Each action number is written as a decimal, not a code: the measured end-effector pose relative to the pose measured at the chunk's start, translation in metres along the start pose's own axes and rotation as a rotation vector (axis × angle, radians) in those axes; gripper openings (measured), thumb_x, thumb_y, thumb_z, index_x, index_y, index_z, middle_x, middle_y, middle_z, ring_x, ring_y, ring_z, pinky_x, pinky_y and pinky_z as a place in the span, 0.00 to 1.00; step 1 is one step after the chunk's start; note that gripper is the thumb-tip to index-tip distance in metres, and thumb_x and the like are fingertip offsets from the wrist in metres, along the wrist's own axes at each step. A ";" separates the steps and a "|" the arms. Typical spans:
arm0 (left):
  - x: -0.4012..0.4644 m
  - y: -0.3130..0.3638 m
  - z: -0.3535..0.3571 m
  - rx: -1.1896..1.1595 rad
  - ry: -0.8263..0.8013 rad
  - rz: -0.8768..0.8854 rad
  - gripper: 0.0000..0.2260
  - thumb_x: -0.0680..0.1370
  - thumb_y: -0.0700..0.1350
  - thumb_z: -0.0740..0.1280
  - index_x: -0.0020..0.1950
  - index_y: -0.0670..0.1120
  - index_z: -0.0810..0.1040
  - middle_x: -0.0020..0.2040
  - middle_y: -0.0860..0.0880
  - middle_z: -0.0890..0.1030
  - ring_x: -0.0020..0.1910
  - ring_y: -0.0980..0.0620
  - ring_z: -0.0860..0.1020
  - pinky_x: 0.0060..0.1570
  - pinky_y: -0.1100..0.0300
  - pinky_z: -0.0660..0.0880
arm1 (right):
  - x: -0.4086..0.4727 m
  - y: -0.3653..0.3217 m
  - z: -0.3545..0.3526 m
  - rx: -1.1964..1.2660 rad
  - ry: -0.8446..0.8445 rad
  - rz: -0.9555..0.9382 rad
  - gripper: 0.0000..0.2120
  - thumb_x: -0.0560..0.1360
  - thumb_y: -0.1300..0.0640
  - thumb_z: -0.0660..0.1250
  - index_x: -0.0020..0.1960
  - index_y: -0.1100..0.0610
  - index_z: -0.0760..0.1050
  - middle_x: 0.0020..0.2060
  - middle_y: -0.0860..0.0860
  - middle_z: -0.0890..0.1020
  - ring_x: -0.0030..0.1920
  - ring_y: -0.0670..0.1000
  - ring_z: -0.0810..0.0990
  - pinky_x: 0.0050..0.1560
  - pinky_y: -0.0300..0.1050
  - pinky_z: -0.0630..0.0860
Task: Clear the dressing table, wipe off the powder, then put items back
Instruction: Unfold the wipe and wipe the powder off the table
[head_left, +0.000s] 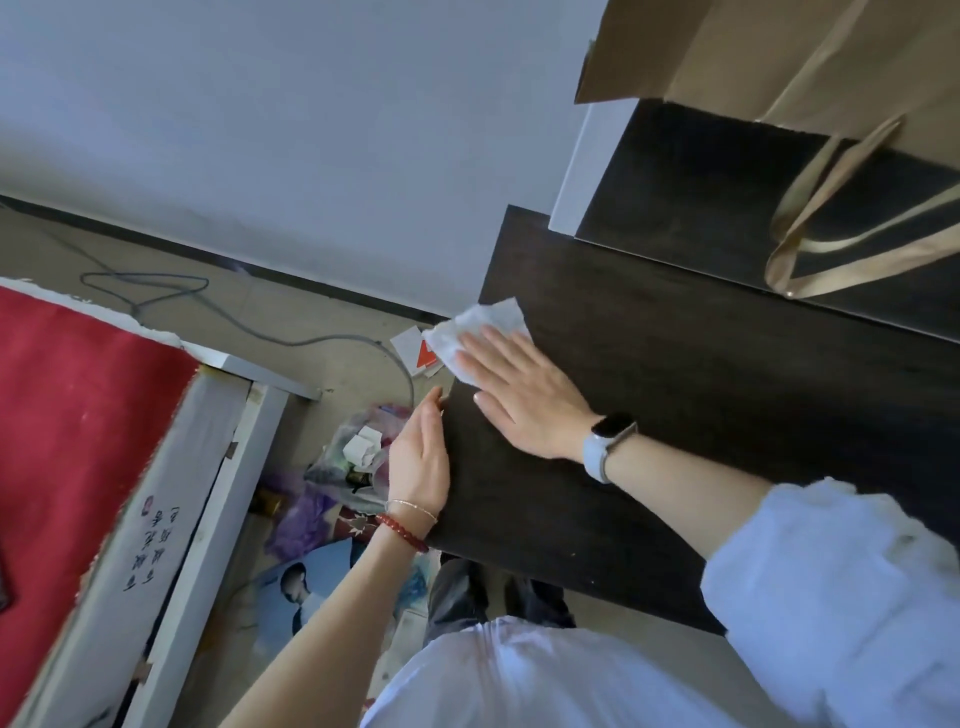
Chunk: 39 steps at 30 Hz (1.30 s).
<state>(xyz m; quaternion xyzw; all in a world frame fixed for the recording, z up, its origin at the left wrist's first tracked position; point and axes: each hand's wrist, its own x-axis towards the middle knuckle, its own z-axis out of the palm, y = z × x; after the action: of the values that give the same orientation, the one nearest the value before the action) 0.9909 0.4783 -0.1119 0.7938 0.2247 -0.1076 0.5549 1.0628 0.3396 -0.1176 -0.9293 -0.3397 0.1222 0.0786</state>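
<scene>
Our right hand (524, 400) lies flat on the dark desk (701, 395), fingers straight and together, pressing a white wipe (475, 332) against the top. The grip is fully open; nothing is curled round the wipe, only the fingertips pin its near edge. The wipe sits at the desk's far left corner, ahead of the fingers, with part of it overhanging the edge above the floor (322, 312). A watch (608, 447) with a pale strap is on that wrist.

Our left hand (418, 467) stands on edge just beside the desk's left side, palm toward the wood, fingers straight and relaxed, fingertips touching the edge near the corner. It holds nothing. Two bracelets (410, 519), one thin, one of red beads, are on that wrist.

On the raised shelf (727, 192) at the desk's back stands a brown paper bag (810, 57), its ribbon handle (810, 218) hanging down over the shelf.

Writing: dark handwritten characters on the white side of the bed frame (145, 540), too tilted for us to read. A white card (415, 353) with a red mark lies on the floor by the corner; no text legible. A clear plastic bag (353, 457) of rubbish sits on the floor under the left hand, and a grey cable (260, 327) runs along the floor.
</scene>
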 end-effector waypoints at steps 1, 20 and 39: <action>0.001 0.000 -0.003 -0.188 0.000 -0.085 0.19 0.82 0.49 0.47 0.66 0.44 0.69 0.62 0.42 0.75 0.64 0.46 0.71 0.62 0.59 0.64 | -0.017 -0.010 0.005 0.010 0.004 -0.056 0.26 0.77 0.49 0.44 0.73 0.56 0.56 0.74 0.54 0.59 0.74 0.55 0.53 0.74 0.53 0.46; -0.009 0.012 0.014 0.465 0.030 -0.095 0.18 0.80 0.52 0.48 0.70 0.51 0.62 0.68 0.44 0.70 0.64 0.42 0.69 0.58 0.49 0.67 | -0.088 0.125 -0.020 0.248 0.346 1.339 0.25 0.80 0.54 0.48 0.72 0.68 0.50 0.74 0.64 0.52 0.74 0.61 0.46 0.73 0.53 0.41; -0.008 0.012 0.015 0.502 0.044 -0.104 0.18 0.80 0.52 0.49 0.69 0.52 0.61 0.68 0.45 0.69 0.62 0.43 0.71 0.56 0.49 0.69 | 0.063 0.046 -0.019 0.164 0.199 0.466 0.23 0.80 0.54 0.49 0.73 0.57 0.51 0.75 0.54 0.52 0.75 0.54 0.46 0.74 0.51 0.44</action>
<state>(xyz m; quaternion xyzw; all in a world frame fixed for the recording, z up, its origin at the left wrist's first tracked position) 0.9906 0.4588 -0.1044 0.8963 0.2434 -0.1712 0.3289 1.1427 0.3446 -0.1206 -0.9804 -0.0964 0.0723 0.1562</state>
